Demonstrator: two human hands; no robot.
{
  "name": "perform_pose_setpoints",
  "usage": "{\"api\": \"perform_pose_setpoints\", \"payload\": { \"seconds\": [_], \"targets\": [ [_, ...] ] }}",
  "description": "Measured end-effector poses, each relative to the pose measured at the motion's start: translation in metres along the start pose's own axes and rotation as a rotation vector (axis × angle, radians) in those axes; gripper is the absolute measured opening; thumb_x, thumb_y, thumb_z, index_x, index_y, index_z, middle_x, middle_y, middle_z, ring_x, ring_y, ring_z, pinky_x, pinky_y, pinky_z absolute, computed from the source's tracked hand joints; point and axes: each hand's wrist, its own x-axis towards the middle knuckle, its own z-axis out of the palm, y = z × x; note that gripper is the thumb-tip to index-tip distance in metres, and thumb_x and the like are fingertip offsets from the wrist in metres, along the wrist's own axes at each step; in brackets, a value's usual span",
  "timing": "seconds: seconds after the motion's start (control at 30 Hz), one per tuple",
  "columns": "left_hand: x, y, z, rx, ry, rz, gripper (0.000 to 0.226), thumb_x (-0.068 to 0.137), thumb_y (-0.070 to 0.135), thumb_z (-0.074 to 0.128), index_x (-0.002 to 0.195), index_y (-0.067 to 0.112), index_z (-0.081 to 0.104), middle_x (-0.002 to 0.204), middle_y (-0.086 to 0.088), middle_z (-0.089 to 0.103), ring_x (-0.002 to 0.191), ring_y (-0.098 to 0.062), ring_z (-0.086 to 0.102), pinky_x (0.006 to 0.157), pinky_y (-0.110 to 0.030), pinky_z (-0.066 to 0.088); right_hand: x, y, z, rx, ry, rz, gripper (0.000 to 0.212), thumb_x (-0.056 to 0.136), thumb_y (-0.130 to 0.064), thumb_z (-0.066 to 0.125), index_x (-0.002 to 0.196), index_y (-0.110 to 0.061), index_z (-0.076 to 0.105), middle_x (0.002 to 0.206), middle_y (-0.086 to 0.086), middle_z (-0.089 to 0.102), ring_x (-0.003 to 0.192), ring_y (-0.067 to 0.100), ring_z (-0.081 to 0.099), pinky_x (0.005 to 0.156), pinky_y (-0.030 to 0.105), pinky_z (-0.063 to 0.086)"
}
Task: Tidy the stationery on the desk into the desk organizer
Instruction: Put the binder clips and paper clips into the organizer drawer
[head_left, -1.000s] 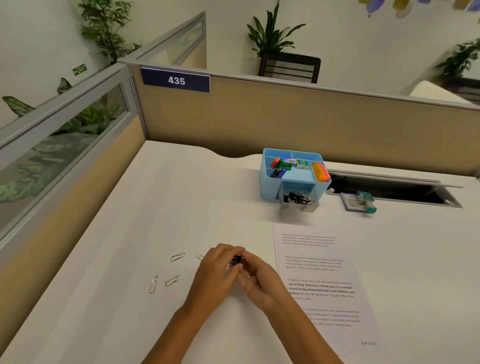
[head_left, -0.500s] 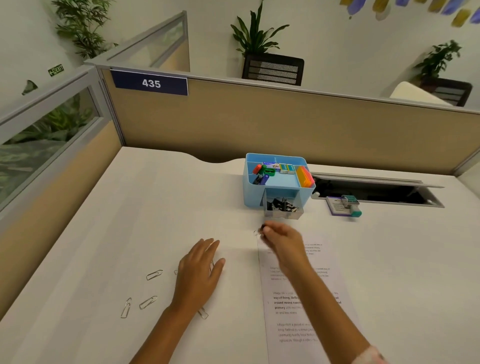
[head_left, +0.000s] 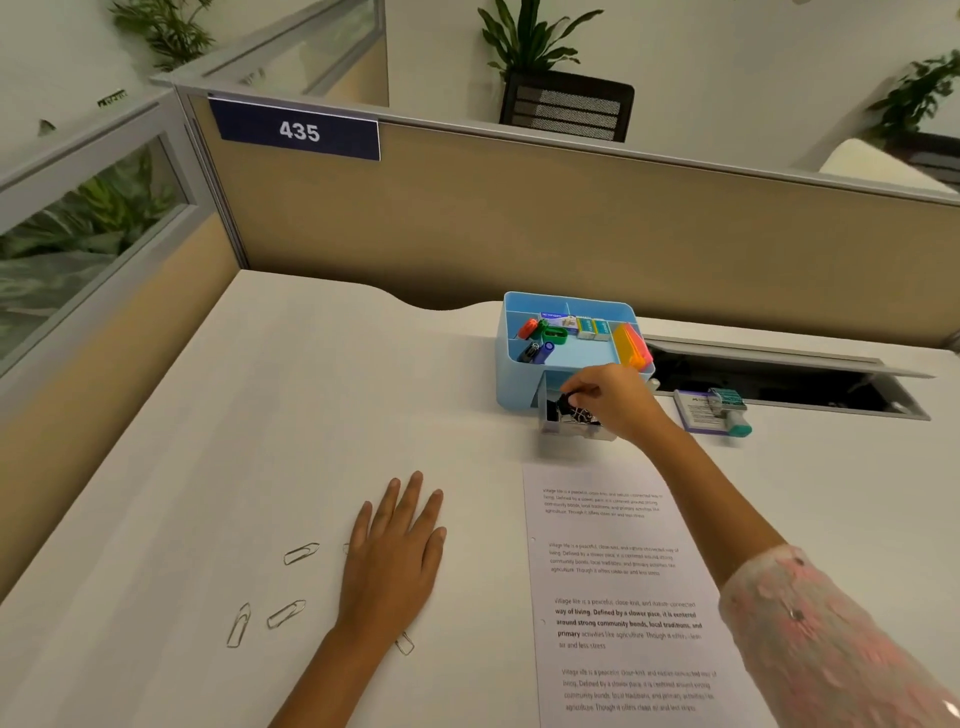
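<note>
The number "435" is printed in white on a dark blue plate (head_left: 298, 131) fixed at the top left of the partition behind the table. On the printed sheet (head_left: 623, 597) lying near the table's front edge, several paragraphs are set; each opens with "Village life is a peaceful, close-knit", and bold words such as "way of living. Defined by a slower pace" can be read. The green wall sign (head_left: 111, 97) at upper left is too blurred to be read.
</note>
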Motion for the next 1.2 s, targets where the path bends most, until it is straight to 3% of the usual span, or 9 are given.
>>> {"api": "perform_pose_setpoints", "payload": {
  "seconds": [0.17,0.27,0.37,0.57,0.7,0.87,0.97,1.03,1.2],
  "targets": [
    [0.0,0.001,-0.003,0.002,-0.01,0.003,0.065,0.094,0.048,0.001,0.139,0.024,0.041,0.151,0.0,0.031,0.14,-0.024,0.026,0.111,-0.044,0.02,-0.004,0.0,0.003,0.027,0.206,0.043,0.023,0.091,-0.009,0.056,0.112,-0.01,0.067,0.118,0.011,0.064,0.111,0.021,0.055,0.088,0.023,0.044],
    [0.0,0.002,-0.004,0.0,-0.02,0.0,0.066,0.094,0.049,-0.001,0.14,0.025,0.041,0.151,0.001,0.03,0.141,-0.023,0.025,0.111,-0.044,0.019,-0.026,-0.004,0.007,0.41,0.568,0.151,0.011,0.087,-0.014,0.064,0.095,-0.013,0.071,0.096,0.004,0.07,0.084,0.006,0.06,0.067,0.005,0.044],
    [0.0,0.001,-0.002,0.012,-0.022,-0.006,0.067,0.093,0.05,-0.003,0.141,0.027,0.037,0.153,0.003,0.025,0.142,-0.021,0.02,0.113,-0.041,0.015,-0.05,-0.011,0.027,0.83,0.77,0.401,0.006,0.083,-0.024,0.068,0.085,-0.019,0.065,0.08,-0.003,0.067,0.073,0.008,0.062,0.059,0.016,0.052],
    [0.0,0.003,-0.005,-0.006,-0.023,-0.005,0.069,0.093,0.051,-0.004,0.14,0.026,0.04,0.152,0.002,0.029,0.141,-0.022,0.022,0.112,-0.042,0.017,-0.064,-0.02,0.066,1.598,0.425,0.842,0.02,0.085,-0.022,0.067,0.097,-0.009,0.057,0.087,0.006,0.064,0.082,0.017,0.066,0.073,0.028,0.056],
    [-0.001,0.003,-0.007,-0.012,-0.026,-0.01,0.066,0.093,0.049,-0.001,0.14,0.027,0.04,0.152,0.003,0.028,0.142,-0.021,0.021,0.112,-0.042,0.017,-0.052,-0.026,0.072,1.596,0.455,0.806,0.021,0.088,-0.016,0.063,0.107,-0.008,0.058,0.091,0.008,0.066,0.083,0.017,0.066,0.071,0.025,0.055],
    [-0.001,0.003,-0.008,0.005,-0.044,-0.011,0.065,0.094,0.048,0.0,0.139,0.026,0.042,0.151,0.002,0.031,0.14,-0.021,0.026,0.111,-0.043,0.02,-0.037,-0.031,0.069,1.473,0.533,0.809,0.014,0.089,-0.015,0.061,0.079,-0.02,0.054,0.099,0.011,0.066,0.09,0.024,0.066,0.08,0.036,0.058],
    [0.0,0.002,-0.005,0.018,-0.042,-0.014,0.065,0.094,0.049,-0.001,0.14,0.027,0.04,0.152,0.003,0.029,0.141,-0.021,0.024,0.112,-0.041,0.02,-0.025,-0.032,0.061,1.459,0.561,0.78,0.006,0.089,-0.016,0.062,0.093,-0.016,0.057,0.093,0.008,0.065,0.083,0.018,0.065,0.065,0.023,0.056],
    [0.001,0.002,-0.005,0.03,-0.046,-0.015,0.063,0.095,0.048,0.001,0.14,0.027,0.039,0.151,0.003,0.029,0.141,-0.021,0.024,0.111,-0.042,0.02,-0.015,-0.032,0.055,1.456,0.569,0.748,0.02,0.089,-0.017,0.061,0.108,-0.014,0.055,0.095,0.006,0.064,0.087,0.018,0.065,0.067,0.024,0.056],
    [0.0,0.002,-0.004,0.032,-0.04,-0.019,0.065,0.093,0.05,-0.003,0.141,0.029,0.037,0.153,0.005,0.025,0.142,-0.019,0.02,0.114,-0.04,0.015,0.004,-0.034,0.042,1.404,0.552,0.72,0.017,0.089,-0.018,0.061,0.105,-0.017,0.054,0.103,0.006,0.063,0.094,0.02,0.065,0.068,0.024,0.057]
  ]
}}
